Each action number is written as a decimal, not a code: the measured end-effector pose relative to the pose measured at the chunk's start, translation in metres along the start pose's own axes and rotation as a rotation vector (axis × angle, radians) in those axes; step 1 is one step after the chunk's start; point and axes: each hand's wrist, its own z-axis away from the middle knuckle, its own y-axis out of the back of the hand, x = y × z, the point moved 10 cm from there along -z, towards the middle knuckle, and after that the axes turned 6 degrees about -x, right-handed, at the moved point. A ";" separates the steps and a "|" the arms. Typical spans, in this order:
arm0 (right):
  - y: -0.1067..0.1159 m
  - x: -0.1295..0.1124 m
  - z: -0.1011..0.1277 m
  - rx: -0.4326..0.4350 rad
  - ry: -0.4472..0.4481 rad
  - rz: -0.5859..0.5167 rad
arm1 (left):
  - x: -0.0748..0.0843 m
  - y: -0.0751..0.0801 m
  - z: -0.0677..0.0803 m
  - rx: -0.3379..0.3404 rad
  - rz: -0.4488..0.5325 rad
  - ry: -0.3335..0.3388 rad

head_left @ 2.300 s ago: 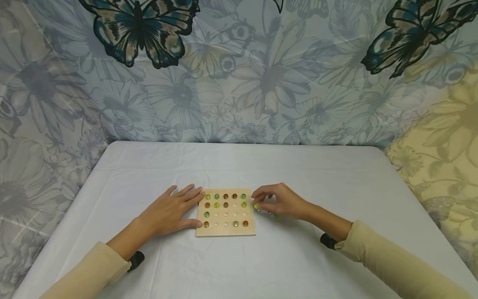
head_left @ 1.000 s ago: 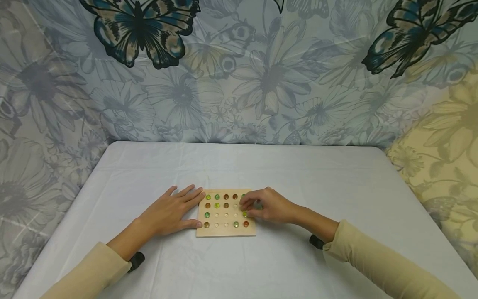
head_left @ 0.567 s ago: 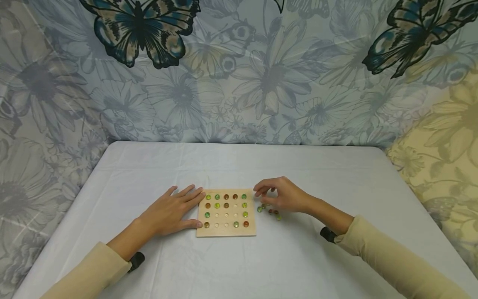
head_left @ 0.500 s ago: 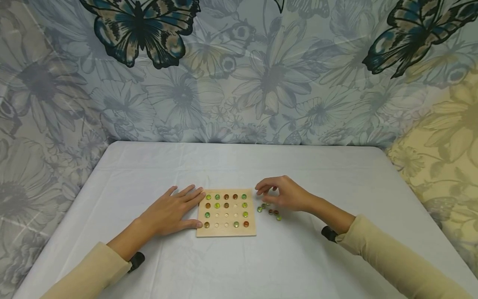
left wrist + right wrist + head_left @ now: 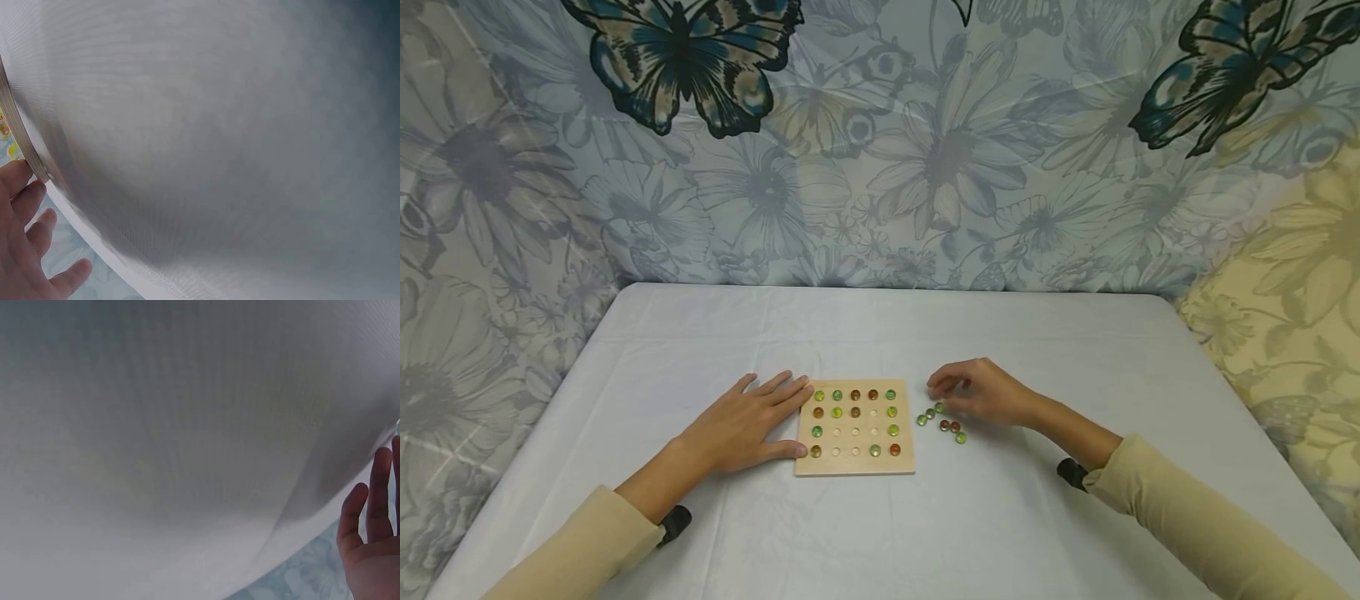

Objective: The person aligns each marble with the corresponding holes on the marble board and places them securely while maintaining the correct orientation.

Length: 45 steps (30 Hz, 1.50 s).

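A pale wooden board (image 5: 854,463) with rows of round hollows lies mid-table in the head view. Green, yellow-green and brown glass marbles fill many hollows; several hollows in the middle and lower rows are bare. My left hand (image 5: 741,425) rests at the board's left edge with spread fingers, its fingertips and thumb touching the wood. Just right of the board, several loose green and brown marbles (image 5: 955,427) lie on the cloth. Over their far end hovers my right hand (image 5: 988,392), fingers loosely bent and thumb below them. No marble shows between its fingertips, which are partly hidden.
A white cloth covers the table (image 5: 880,533). Behind it hangs a floral and butterfly fabric (image 5: 925,167), and a yellowish one (image 5: 1300,317) is at the right. Each wrist carries a small black camera (image 5: 674,525).
My right hand placed a yellow-green marble in the third row's right-end hollow, then withdrew right to the loose marbles, uncovering more of them. The left hand stayed still.
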 end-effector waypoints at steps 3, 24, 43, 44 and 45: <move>-0.002 0.000 0.001 -0.012 0.007 -0.004 | 0.000 0.000 0.000 0.001 -0.001 -0.001; -0.006 -0.004 0.000 0.002 0.014 0.010 | 0.001 0.000 0.000 0.002 -0.006 0.003; -0.007 -0.035 -0.021 0.015 0.115 0.015 | 0.001 0.000 0.000 -0.006 -0.016 0.008; -0.007 -0.037 -0.022 0.023 0.123 0.013 | 0.001 0.000 0.000 -0.007 -0.017 0.009; -0.007 -0.039 -0.023 0.031 0.128 0.010 | 0.001 0.001 0.000 -0.008 -0.016 0.009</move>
